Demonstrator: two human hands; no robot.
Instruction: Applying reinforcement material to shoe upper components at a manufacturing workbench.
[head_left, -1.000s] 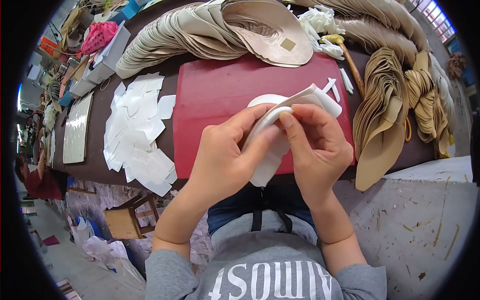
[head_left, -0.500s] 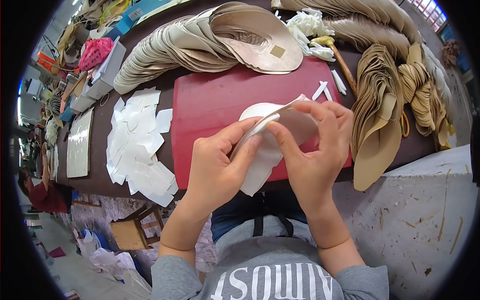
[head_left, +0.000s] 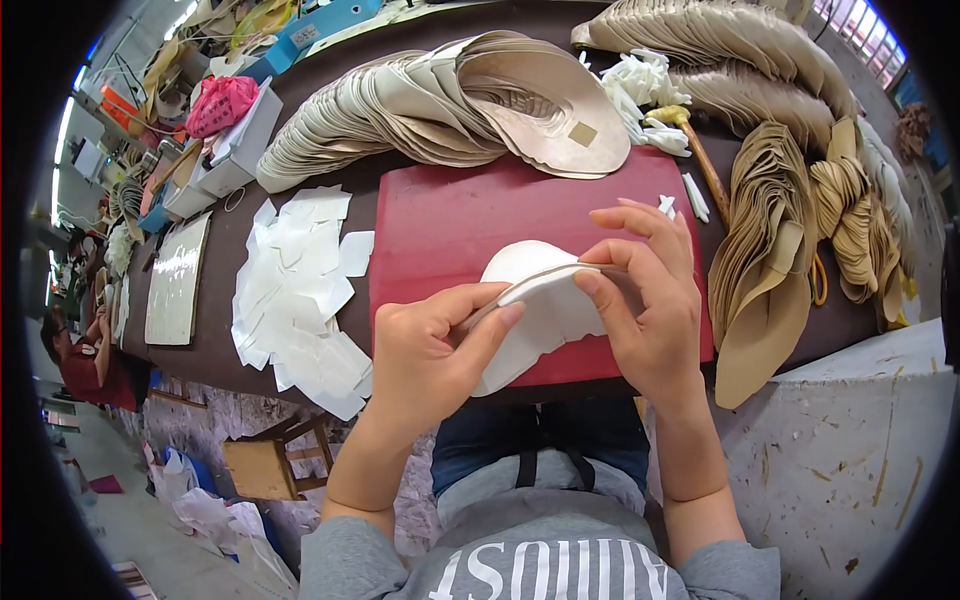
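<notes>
A pale, curved piece of shoe upper [head_left: 545, 335] is held over the red mat [head_left: 450, 225], its edge facing up. My left hand [head_left: 430, 345] pinches the left part of that edge between thumb and fingers. At the right part, my right hand [head_left: 650, 310] pinches the edge with thumb and index finger, its other fingers raised. A narrow white strip [head_left: 540, 283] runs along the edge between my hands. Behind it shows a rounded white part [head_left: 525, 258]; I cannot tell whether it belongs to the same piece.
White cut sheets [head_left: 300, 290] lie left of the mat. Fanned beige uppers [head_left: 400, 110] stand behind, brown ones [head_left: 765, 230] to the right. A wooden-handled hammer [head_left: 705, 160] lies near white strips [head_left: 640, 85]. A person [head_left: 90, 360] sits at far left; a wooden stool [head_left: 265, 468] stands below.
My right hand has shifted right along the edge, and the piece is now stretched flatter between my hands. The whole view has moved slightly. Fewer loose white strips show beside the right hand.
</notes>
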